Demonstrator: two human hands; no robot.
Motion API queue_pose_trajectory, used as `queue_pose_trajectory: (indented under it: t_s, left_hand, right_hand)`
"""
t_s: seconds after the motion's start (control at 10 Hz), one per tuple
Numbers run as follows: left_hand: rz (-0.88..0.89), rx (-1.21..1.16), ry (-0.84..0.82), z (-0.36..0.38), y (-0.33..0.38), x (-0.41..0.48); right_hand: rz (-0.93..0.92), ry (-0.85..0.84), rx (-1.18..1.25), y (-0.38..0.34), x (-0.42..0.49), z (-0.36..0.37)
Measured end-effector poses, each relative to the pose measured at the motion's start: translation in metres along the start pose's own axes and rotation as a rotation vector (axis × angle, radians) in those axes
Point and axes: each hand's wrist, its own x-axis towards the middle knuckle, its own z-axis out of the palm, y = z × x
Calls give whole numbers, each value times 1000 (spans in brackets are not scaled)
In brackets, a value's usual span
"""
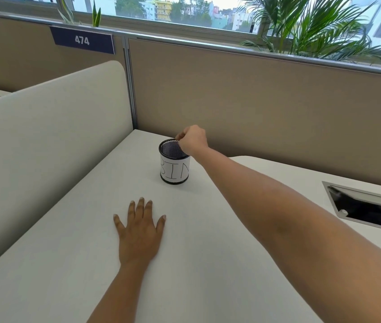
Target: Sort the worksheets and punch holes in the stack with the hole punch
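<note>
Pinching mesh cup (174, 167) rim, right hand (193, 139), inside hidden

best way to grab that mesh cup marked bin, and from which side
Wrap the hands around the mesh cup at its paper-wrapped middle, coming from the near side. It stands upright, round and straight-walled, with the partition close behind and bare desk in front. The right hand is pinched at the thin far rim, probably a weaker hold.

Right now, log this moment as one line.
left hand: flat on desk | right hand: fingers pinched at cup rim | cup: upright, labelled BIN | worksheets, punch: not in view
</note>
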Motion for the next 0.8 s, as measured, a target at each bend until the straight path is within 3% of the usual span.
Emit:
queue_pose_trajectory:
  t_s: [0.5, 0.8]
  left_hand:
    - [15, -27, -29, 1, 0, 0]
    - [-6, -38, -51, -1, 0, -1]
  right_hand:
    - [-87, 24, 61, -3, -10, 0]
    - [-183, 43, -74, -3, -24, -7]
